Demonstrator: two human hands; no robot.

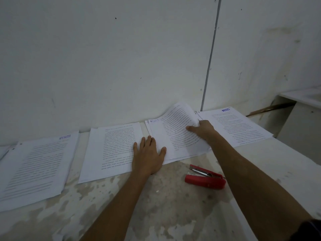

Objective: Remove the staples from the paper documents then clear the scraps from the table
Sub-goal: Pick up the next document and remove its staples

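The red stapler (205, 178) lies unused on the table (156, 206). The third document (175, 136) is pinned flat-fingered by the left hand (147, 153); its top sheet is pinched and lifted by the right hand (201, 129), probably to expose the staple; prying is needed next.

The printed text on the documents (119, 148) is too blurred to read; the leftmost stack (2, 151) is cut off.
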